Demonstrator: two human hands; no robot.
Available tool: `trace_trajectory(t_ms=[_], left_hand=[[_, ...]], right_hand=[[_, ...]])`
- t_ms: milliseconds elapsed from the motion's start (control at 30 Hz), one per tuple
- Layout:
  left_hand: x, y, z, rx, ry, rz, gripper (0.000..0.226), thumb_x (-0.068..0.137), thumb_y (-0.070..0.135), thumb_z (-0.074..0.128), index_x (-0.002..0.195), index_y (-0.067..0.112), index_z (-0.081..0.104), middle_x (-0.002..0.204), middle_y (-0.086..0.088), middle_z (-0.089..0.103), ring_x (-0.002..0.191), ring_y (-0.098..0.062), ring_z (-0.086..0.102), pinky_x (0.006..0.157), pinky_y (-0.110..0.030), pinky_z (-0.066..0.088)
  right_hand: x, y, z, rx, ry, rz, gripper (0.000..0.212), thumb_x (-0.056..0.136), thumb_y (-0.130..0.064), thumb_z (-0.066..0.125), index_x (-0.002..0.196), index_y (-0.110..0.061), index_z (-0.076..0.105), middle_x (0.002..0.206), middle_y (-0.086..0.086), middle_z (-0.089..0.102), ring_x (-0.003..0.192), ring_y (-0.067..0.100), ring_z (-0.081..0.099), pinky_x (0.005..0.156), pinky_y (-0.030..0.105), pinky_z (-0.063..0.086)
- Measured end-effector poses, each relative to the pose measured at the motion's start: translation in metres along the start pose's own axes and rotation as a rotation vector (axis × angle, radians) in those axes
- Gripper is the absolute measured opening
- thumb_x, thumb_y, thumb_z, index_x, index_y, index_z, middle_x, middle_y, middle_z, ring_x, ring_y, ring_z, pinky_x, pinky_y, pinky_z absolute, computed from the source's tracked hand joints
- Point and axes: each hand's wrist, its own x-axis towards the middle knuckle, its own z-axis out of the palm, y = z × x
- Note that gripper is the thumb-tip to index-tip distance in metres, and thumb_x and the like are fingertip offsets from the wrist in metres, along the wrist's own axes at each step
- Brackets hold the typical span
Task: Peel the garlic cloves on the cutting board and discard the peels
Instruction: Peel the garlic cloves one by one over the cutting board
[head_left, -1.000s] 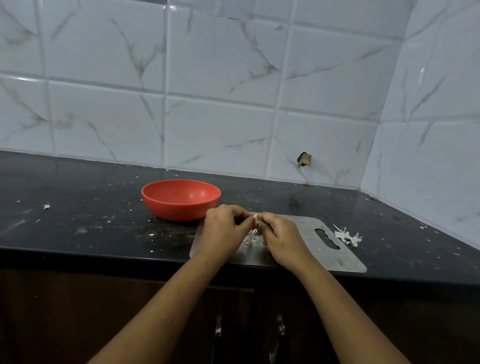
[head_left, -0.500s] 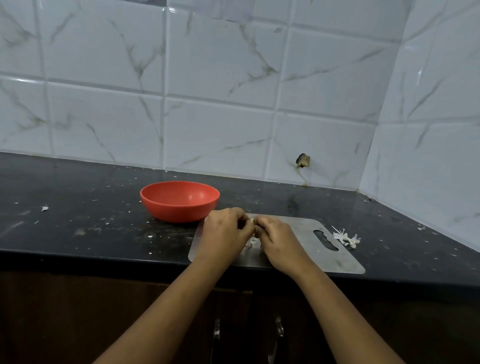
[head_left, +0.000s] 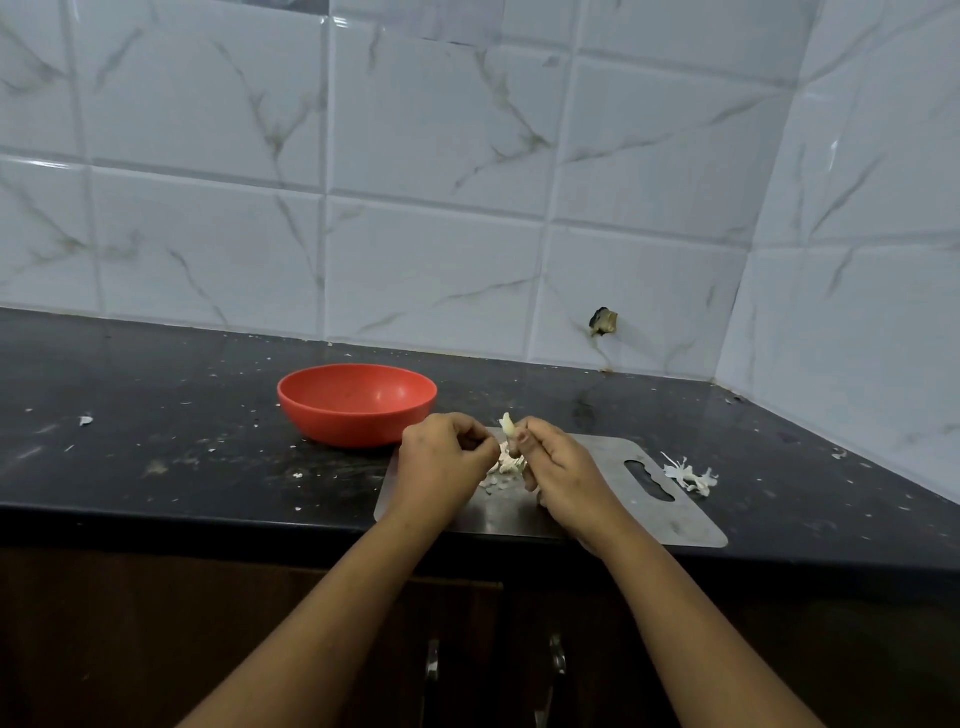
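Note:
A steel cutting board (head_left: 608, 467) lies at the counter's front edge. Above its left part my right hand (head_left: 558, 470) pinches a pale garlic clove (head_left: 508, 425) between thumb and fingers, the clove's tip sticking up. My left hand (head_left: 444, 462) is just left of it with fingers curled; whether it holds a bit of peel I cannot tell. A small heap of white peels and garlic bits (head_left: 504, 470) lies on the board between and under the hands, partly hidden.
A red bowl (head_left: 357, 402) stands on the black counter just left of the board. More white peels (head_left: 691, 475) lie off the board's right end. Tiled walls close the back and right. Peel flecks dot the counter on the left.
The hands have come slightly apart. The clove, earlier pinched between both hands, now sticks up from my right hand alone, and my left hand has pulled a little to the left.

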Motion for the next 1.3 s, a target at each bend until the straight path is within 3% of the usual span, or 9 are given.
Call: trace_trajectory(t_ms=[100,200,300,467,800,1067,1300], left_hand=[[0.0011,-0.0008,0.0008,-0.002,-0.052,-0.004,0.01,0.078,0.018,0.075,0.068,0.019,0.072,0.063,0.003,0.07,0.06,-0.011,0.068,0.07,-0.034,0.058],[0.0012,-0.0016,0.0006,-0.062,-0.089,-0.028,0.003,0.08,0.013,0.074,0.079,0.015,0.073,0.068,0.001,0.071,0.061,-0.013,0.069,0.066,-0.032,0.06],[0.0003,0.0002,0.0001,-0.148,-0.093,-0.038,0.02,0.085,0.005,0.058,0.098,0.011,0.072,0.078,-0.006,0.072,0.066,-0.016,0.069,0.057,-0.029,0.059],[-0.0019,0.004,-0.0005,-0.158,-0.125,0.082,0.018,0.093,0.011,0.058,0.104,0.015,0.072,0.081,-0.001,0.068,0.072,-0.017,0.068,0.054,-0.027,0.058],[0.0017,0.0002,-0.0033,-0.327,-0.154,-0.017,0.011,0.091,0.009,0.062,0.091,0.007,0.073,0.077,-0.002,0.069,0.063,-0.003,0.062,0.048,-0.019,0.051],[0.0063,-0.0034,-0.0044,-0.49,-0.232,-0.188,0.02,0.094,0.019,0.059,0.08,0.009,0.07,0.075,-0.006,0.067,0.057,-0.003,0.057,0.049,-0.019,0.046],[0.006,-0.0028,-0.004,-0.487,-0.165,-0.207,0.02,0.09,0.02,0.065,0.073,0.009,0.069,0.074,-0.012,0.066,0.059,-0.007,0.058,0.049,-0.018,0.047]], right_hand=[[0.0015,0.0051,-0.0021,0.089,0.02,0.062,0.028,0.103,-0.025,0.043,0.08,-0.02,0.059,0.076,0.008,0.056,0.058,0.008,0.048,0.05,0.018,0.038],[0.0013,0.0045,-0.0027,0.123,0.022,0.075,0.026,0.102,-0.023,0.045,0.081,-0.018,0.06,0.081,0.002,0.064,0.055,0.006,0.051,0.048,0.017,0.038],[-0.0005,0.0006,-0.0016,0.106,0.008,0.064,0.023,0.1,-0.022,0.049,0.08,-0.02,0.06,0.077,-0.005,0.066,0.052,0.006,0.051,0.049,0.016,0.039],[-0.0025,-0.0006,0.0002,0.056,-0.003,0.065,0.02,0.099,-0.025,0.053,0.082,-0.019,0.062,0.068,-0.002,0.064,0.054,0.005,0.054,0.05,0.015,0.041],[-0.0062,-0.0009,-0.0028,-0.034,0.02,0.003,0.016,0.097,-0.016,0.055,0.083,-0.017,0.063,0.066,-0.003,0.064,0.059,0.001,0.056,0.062,0.019,0.047],[-0.007,-0.0022,-0.0024,-0.05,-0.007,-0.003,0.015,0.097,-0.011,0.054,0.086,-0.014,0.065,0.067,0.0,0.064,0.06,0.002,0.057,0.061,0.018,0.048],[-0.0045,-0.0033,0.0011,-0.063,0.049,0.056,0.013,0.097,-0.009,0.053,0.096,-0.013,0.066,0.068,-0.001,0.067,0.056,0.002,0.06,0.057,0.015,0.049]])
